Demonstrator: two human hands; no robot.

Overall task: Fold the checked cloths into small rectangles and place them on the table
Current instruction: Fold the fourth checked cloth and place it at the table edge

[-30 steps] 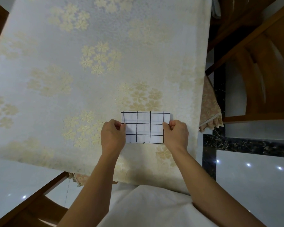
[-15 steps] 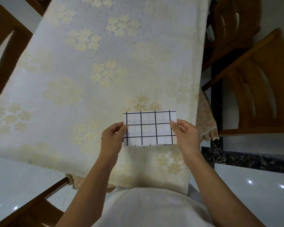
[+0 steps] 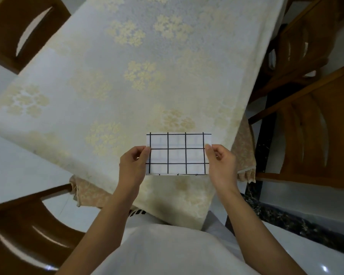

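Grip first: both hands are pinching the small white folded cloth with black grid lines. The left hand has its left short edge and the right hand has its right short edge, with thumbs on the face toward the camera and the other fingers tucked behind.

The cloth's long axis runs left to right, lower centre of the frame, sitting square between the two grips, so neither hand is nearer. It looks lifted, hanging over the near end of the bench, the one under the cream tablecloth with pale gold flower clusters that runs off toward the top of the frame.

It already reads as a small rectangle, so my guess is the next move is forward and down onto the bench, kept level so the layers don't spring open. Brown wooden chairs stand on both sides. I can't spot any basket or tray.
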